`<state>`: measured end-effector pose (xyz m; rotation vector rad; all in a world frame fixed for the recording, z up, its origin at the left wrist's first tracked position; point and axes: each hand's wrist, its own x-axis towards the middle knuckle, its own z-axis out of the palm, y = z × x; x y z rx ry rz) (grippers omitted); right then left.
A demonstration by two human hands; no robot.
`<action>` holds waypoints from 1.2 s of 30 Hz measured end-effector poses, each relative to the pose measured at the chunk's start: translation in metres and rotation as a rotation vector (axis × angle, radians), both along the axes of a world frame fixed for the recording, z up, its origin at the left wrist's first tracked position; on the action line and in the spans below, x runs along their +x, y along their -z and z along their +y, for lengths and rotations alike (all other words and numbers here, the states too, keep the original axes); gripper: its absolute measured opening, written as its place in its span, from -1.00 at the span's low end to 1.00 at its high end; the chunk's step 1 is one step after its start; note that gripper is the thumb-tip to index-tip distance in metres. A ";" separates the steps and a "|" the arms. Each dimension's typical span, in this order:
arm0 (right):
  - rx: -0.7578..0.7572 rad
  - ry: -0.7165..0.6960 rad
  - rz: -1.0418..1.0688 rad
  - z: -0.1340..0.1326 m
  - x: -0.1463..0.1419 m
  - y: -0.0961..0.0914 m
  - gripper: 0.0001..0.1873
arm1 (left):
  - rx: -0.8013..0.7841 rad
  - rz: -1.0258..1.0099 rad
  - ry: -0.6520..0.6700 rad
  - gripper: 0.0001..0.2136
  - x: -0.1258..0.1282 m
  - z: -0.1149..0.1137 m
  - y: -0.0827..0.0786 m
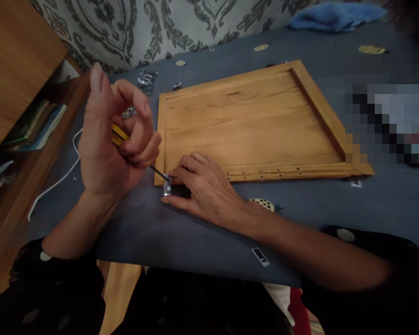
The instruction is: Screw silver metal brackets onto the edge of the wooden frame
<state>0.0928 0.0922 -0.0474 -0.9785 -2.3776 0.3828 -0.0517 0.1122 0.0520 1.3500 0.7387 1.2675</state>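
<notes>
A wooden panel (251, 121) with a raised frame lies flat on a dark blue-grey cloth. My left hand (115, 139) is closed round the yellow-and-black handle of a screwdriver (120, 136). Its thin shaft slants down to the panel's near left corner. There my right hand (202, 188) pinches a small metal bracket (166, 185) against the panel's edge, with the screwdriver tip meeting it. A row of small holes runs along the panel's near rail.
Loose metal fittings (146, 79) lie on the cloth behind the panel's far left corner. A white cord (56, 184) trails at the left. A wooden shelf with books (38, 125) stands to the left, a blue towel (335, 16) at the back right.
</notes>
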 end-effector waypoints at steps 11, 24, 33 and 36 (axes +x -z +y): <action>-0.003 -0.002 0.014 -0.001 0.000 0.000 -0.48 | 0.069 0.028 0.114 -0.63 0.001 -0.004 0.005; -0.008 -0.001 -0.007 -0.001 0.000 -0.001 -0.48 | 0.183 -0.023 0.023 -0.59 0.000 -0.002 0.021; 0.013 0.006 -0.033 -0.001 0.000 -0.002 -0.48 | 0.220 -0.092 -0.305 -0.58 0.015 -0.013 0.023; 0.013 0.012 -0.039 -0.001 0.000 -0.003 -0.49 | 0.216 -0.089 -0.355 -0.61 0.013 -0.012 0.023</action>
